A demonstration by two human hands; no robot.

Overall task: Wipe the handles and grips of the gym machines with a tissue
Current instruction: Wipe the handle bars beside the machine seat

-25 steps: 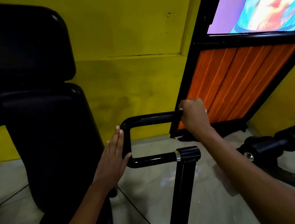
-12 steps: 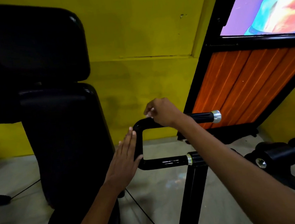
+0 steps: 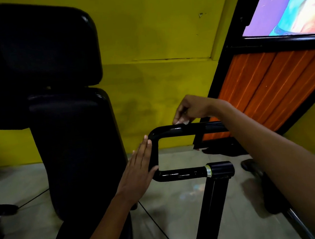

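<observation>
On handle [image 3: 175, 132], fingers [image 3: 179, 118] apparently pinch tissue [image 3: 181, 122].

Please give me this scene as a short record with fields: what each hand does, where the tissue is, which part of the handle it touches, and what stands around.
left hand: left hand flat, fingers straight, pressed against the vertical bend of the handle
right hand: right hand pinches the tissue
tissue place: on top of the handle's upper bar, near the rounded corner
handle: black, glossy, U-shaped tube with a silver ring
seat: black padded backrest left of the handle
background: yellow wall, orange panel
</observation>
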